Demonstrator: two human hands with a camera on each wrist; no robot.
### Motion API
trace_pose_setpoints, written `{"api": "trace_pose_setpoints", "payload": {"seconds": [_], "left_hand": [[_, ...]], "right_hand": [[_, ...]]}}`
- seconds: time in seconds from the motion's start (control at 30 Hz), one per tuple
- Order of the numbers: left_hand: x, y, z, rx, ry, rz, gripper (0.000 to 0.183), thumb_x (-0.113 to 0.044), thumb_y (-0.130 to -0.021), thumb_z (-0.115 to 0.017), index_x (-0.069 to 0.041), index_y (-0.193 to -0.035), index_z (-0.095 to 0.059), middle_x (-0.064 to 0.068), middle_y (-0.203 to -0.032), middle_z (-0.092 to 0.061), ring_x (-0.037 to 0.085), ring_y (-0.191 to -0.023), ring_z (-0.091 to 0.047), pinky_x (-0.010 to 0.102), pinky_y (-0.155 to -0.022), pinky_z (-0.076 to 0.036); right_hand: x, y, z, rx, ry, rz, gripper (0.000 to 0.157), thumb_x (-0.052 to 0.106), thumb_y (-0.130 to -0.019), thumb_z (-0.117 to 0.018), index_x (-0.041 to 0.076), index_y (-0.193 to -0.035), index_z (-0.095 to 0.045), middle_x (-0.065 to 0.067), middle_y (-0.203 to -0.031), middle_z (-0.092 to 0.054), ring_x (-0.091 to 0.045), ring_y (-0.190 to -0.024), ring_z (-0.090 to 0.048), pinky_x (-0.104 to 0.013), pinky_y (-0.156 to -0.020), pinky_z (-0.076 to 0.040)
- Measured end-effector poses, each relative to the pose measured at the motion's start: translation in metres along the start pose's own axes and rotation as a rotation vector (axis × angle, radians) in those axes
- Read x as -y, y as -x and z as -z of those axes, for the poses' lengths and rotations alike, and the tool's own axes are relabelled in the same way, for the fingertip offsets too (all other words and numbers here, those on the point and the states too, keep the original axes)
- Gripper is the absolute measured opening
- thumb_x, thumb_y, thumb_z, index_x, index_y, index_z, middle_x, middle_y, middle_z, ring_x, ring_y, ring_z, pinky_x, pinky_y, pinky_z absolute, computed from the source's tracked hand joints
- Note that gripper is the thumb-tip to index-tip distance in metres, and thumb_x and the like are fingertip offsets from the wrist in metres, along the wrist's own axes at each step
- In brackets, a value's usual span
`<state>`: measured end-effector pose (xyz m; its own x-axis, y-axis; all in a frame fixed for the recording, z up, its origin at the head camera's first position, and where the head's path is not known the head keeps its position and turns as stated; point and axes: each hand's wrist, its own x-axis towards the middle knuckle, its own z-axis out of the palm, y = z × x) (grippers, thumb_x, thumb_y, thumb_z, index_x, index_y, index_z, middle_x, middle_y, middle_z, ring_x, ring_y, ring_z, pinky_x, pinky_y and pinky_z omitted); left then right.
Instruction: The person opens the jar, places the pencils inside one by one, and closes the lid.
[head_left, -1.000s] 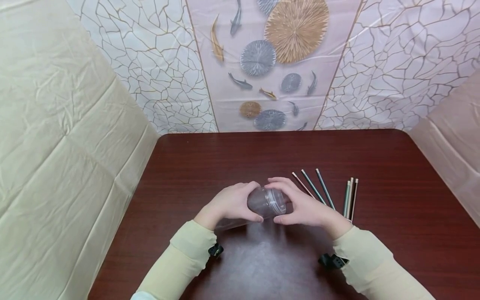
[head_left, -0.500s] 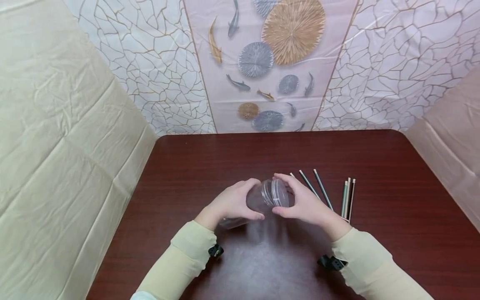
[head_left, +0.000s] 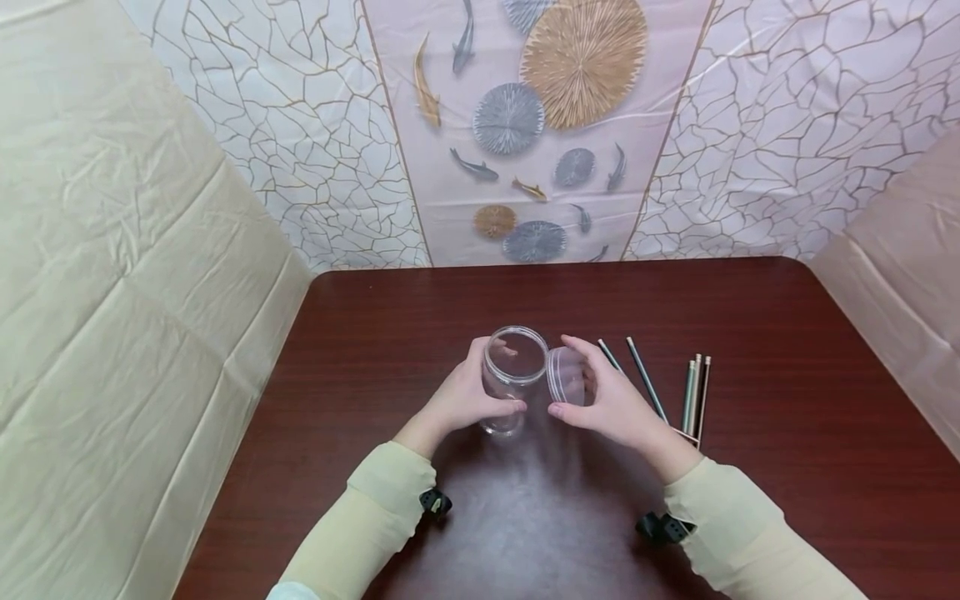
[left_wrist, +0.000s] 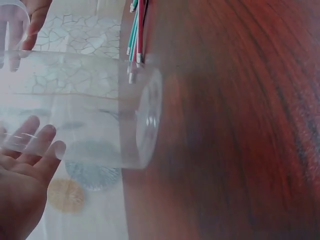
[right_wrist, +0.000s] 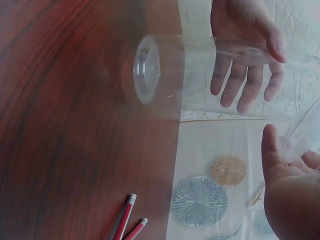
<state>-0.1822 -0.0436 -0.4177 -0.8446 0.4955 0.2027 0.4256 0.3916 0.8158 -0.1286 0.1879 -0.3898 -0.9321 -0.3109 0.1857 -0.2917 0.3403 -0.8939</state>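
My left hand (head_left: 461, 396) holds a clear plastic jar (head_left: 512, 393) around its side, with the open mouth facing up. In the right wrist view, the left fingers show through the wall of the jar (right_wrist: 197, 75). Beside the mouth, my right hand (head_left: 617, 407) grips the clear screw lid (head_left: 567, 377) between thumb and fingers, the lid standing on edge and off the jar. The jar's round base (left_wrist: 150, 117) appears over the table in the left wrist view. Part of the lid (right_wrist: 295, 142) is cut off by the frame edge in the right wrist view.
Several pencils lie on the dark red-brown table (head_left: 390, 333): green ones (head_left: 647, 379) behind my right hand and a small group (head_left: 697, 392) further right. Red pencils (right_wrist: 125, 215) show in the right wrist view. A patterned cloth (head_left: 532, 192) hangs behind the table.
The lid has come away from the jar and moved right with my right hand. My left hand has turned the jar from lying sideways to upright, mouth up.
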Motion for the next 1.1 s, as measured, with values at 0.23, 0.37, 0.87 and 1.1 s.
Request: {"api": "trace_pose_setpoints", "payload": {"seconds": [0.23, 0.37, 0.87, 1.1], "left_hand": [[0.009, -0.001, -0.003, -0.030, 0.079, 0.046, 0.085, -0.022, -0.065, -0.086, -0.011, -0.130, -0.032, 0.000, -0.122, -0.056, 0.013, -0.110, -0.054, 0.038, -0.095, -0.041], [0.014, 0.000, -0.004, -0.022, 0.105, 0.060, 0.085, -0.021, -0.065, -0.085, -0.011, -0.130, -0.031, 0.004, -0.124, -0.056, 0.017, -0.111, -0.054, 0.039, -0.095, -0.041], [0.008, 0.001, -0.002, -0.021, 0.179, -0.012, 0.095, -0.004, -0.062, -0.085, -0.006, -0.139, -0.029, 0.017, -0.122, -0.055, 0.026, -0.111, -0.053, 0.037, -0.097, -0.038], [0.001, 0.000, -0.002, -0.009, 0.369, -0.049, 0.081, 0.007, -0.065, -0.079, 0.007, -0.130, -0.031, 0.026, -0.133, -0.045, 0.036, -0.125, -0.041, 0.046, -0.105, -0.030]], "right_hand": [[-0.002, 0.003, -0.002, -0.008, 0.038, -0.035, 0.080, 0.014, -0.076, -0.077, 0.001, -0.140, -0.031, -0.019, -0.129, -0.048, -0.029, -0.107, -0.056, -0.044, -0.087, -0.045], [-0.004, 0.004, -0.002, -0.018, 0.053, -0.046, 0.082, 0.014, -0.076, -0.078, -0.001, -0.141, -0.030, -0.019, -0.130, -0.048, -0.029, -0.110, -0.055, -0.045, -0.091, -0.043], [-0.016, 0.015, 0.001, -0.194, 0.261, 0.018, 0.085, 0.018, -0.063, -0.086, 0.001, -0.135, -0.042, -0.012, -0.122, -0.046, -0.027, -0.100, -0.055, -0.026, -0.083, -0.044], [-0.040, 0.032, 0.001, -0.185, 0.357, 0.061, 0.084, 0.025, -0.058, -0.088, 0.002, -0.128, -0.048, -0.008, -0.117, -0.049, -0.020, -0.101, -0.047, -0.028, -0.080, -0.041]]}}
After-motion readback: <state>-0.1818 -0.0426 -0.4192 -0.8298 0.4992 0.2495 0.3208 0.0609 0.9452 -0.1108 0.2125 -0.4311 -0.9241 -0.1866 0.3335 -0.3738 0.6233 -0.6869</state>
